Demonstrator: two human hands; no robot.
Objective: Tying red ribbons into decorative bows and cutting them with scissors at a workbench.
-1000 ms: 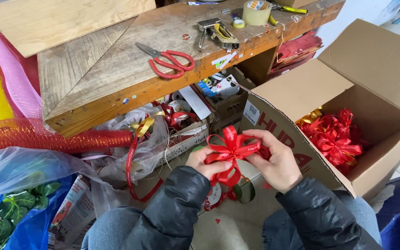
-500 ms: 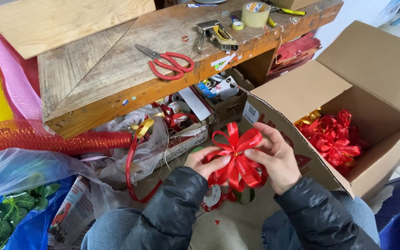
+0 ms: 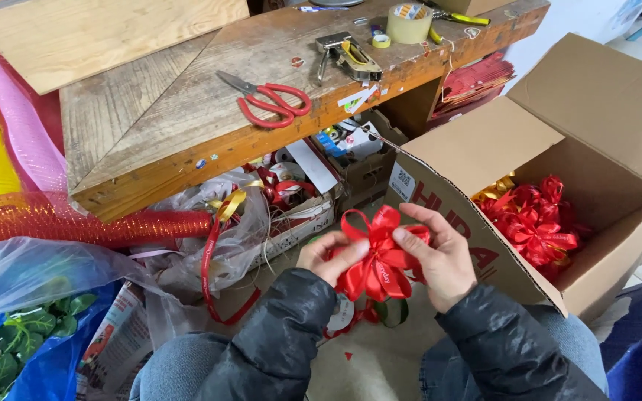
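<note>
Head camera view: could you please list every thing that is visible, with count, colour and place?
satin ribbon bow: one, red, between both hands
open cardboard box: one, brown, right side
finished ribbon bows: several, red, inside the box
metal scissors: one, red handles, on the bench
wooden workbench: one, brown, top
adhesive tape roll: one, beige, bench far edge
mesh rolls: several; yellow, pink, red; left
left hand: one, holds the bow
right hand: one, fingers pinch the bow

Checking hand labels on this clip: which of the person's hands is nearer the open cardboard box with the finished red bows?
Right. The right hand pinches the red ribbon bow just beside the cardboard box front flap; the left hand holds the bow's far side, farther from the box.
</note>
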